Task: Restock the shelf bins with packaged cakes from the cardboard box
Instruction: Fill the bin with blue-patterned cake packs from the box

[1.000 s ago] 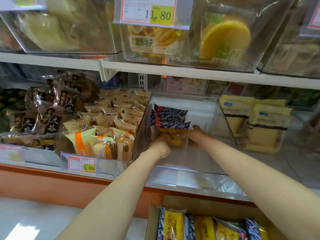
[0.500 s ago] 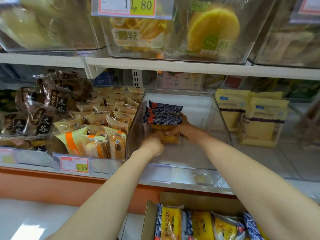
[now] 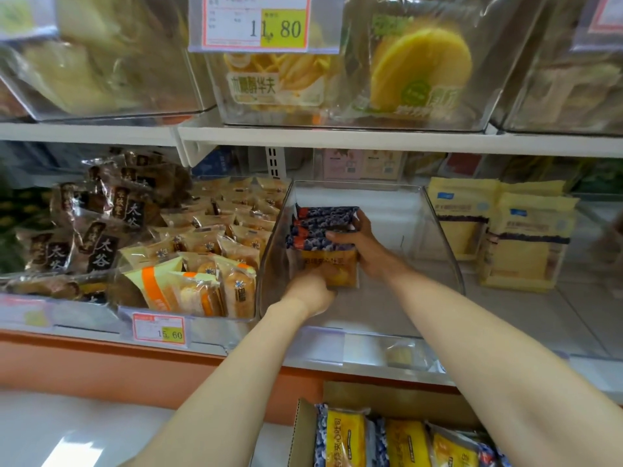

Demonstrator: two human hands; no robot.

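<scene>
1. A stack of cakes (image 3: 322,230) stands upright in the clear bin (image 3: 438,237) on the middle shelf (image 3: 573,318), close to the bin's left wall. The blue printed tops are up and a yellow front faces the camera.
2. The stack is gripped from its right side by the right hand (image 3: 365,251). The fingers are curled together across the blue band of the front pack, and the thumb is set at the stack's far right edge.
3. The left hand (image 3: 312,289) is placed against the lower edge of the front pack. Only its back is seen, so it cannot be told whether its fingers are spread or pinching.
4. The open box (image 3: 303,433) is seen below the shelf edge. A row of blue-and-yellow packs (image 3: 345,439) stands in it.
5. Just left of the bin, a snack bin (image 3: 202,321) is filled with small tan-wrapped items. A tag (image 3: 159,332) reading 15.60 is fixed to its front.
6. Further left, dark brown packets (image 3: 101,230) are piled.
7. Right of the bin, yellow bags (image 3: 526,237) stand on the shelf, apart from it.
8. Above, upper bins (image 3: 505,96) hold yellow goods, and an upper tag (image 3: 256,23) reads 11.80.
</scene>
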